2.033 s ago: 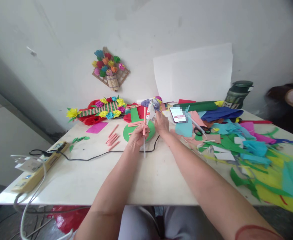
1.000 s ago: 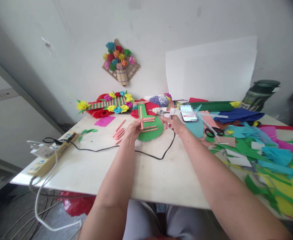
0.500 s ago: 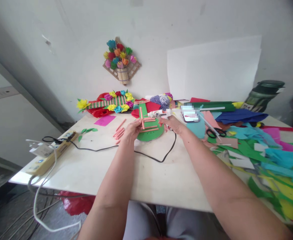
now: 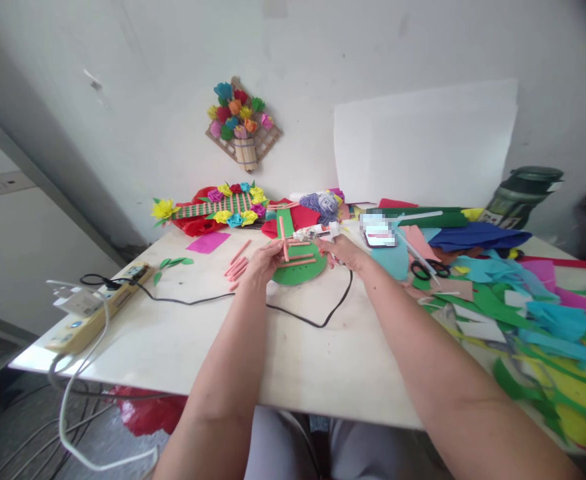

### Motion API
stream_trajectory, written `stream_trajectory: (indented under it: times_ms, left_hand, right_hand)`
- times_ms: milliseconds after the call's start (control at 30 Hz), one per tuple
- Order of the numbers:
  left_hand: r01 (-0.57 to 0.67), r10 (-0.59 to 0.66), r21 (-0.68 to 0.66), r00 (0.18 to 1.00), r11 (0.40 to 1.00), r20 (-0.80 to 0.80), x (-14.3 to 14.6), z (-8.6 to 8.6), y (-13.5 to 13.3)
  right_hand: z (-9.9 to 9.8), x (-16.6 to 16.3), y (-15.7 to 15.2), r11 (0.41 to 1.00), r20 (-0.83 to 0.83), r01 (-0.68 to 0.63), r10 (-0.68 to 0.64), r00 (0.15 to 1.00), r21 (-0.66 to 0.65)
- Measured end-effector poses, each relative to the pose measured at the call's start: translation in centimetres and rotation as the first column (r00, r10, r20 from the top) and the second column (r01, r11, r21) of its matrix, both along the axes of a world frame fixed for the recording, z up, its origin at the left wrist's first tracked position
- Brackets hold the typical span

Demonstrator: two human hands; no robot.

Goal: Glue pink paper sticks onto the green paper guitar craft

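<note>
My left hand (image 4: 265,261) is closed on a pink paper stick (image 4: 283,233), which it holds upright over a green guitar-shaped cutout (image 4: 305,273). Several more pink sticks (image 4: 300,259) lie across the cutout's round body. In my right hand (image 4: 345,252) is a white glue gun (image 4: 331,231), its nozzle pointing left toward the held stick. Whether the nozzle touches the stick I cannot tell. Loose pink sticks (image 4: 237,268) lie on the table left of my left hand.
A black cord (image 4: 303,320) runs from the glue gun's side to a power strip (image 4: 97,313) at left. Behind lies a flower-trimmed paper guitar (image 4: 213,207). At right are a phone (image 4: 379,230), scissors (image 4: 430,269), paper scraps (image 4: 490,300) and a dark bottle (image 4: 520,200).
The whole view has shifted slightly. Both hands keep their grips, with the stick and the glue gun in almost the same places over the green cutout.
</note>
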State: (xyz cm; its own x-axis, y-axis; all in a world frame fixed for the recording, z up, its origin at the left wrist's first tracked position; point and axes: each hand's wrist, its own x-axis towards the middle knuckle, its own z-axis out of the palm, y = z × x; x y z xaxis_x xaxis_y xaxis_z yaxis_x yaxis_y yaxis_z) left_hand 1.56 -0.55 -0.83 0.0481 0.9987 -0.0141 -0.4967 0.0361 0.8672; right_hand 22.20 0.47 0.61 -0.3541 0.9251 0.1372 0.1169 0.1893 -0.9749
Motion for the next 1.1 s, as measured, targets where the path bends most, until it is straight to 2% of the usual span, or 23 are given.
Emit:
stream_trajectory:
  times_ms: [700,1100]
  left_hand:
    - [0.072,-0.071,0.052,0.997,0.996,-0.026,-0.2,-0.5,0.0]
    - [0.092,-0.090,0.034,0.995,0.995,-0.049,-0.3,-0.8,0.2]
  right_hand:
    - [0.7,-0.2,-0.6,0.998,-0.019,0.056,-0.056,0.998,0.005]
    - [1.0,-0.3,-0.9,0.995,-0.049,0.100,-0.099,0.994,0.011]
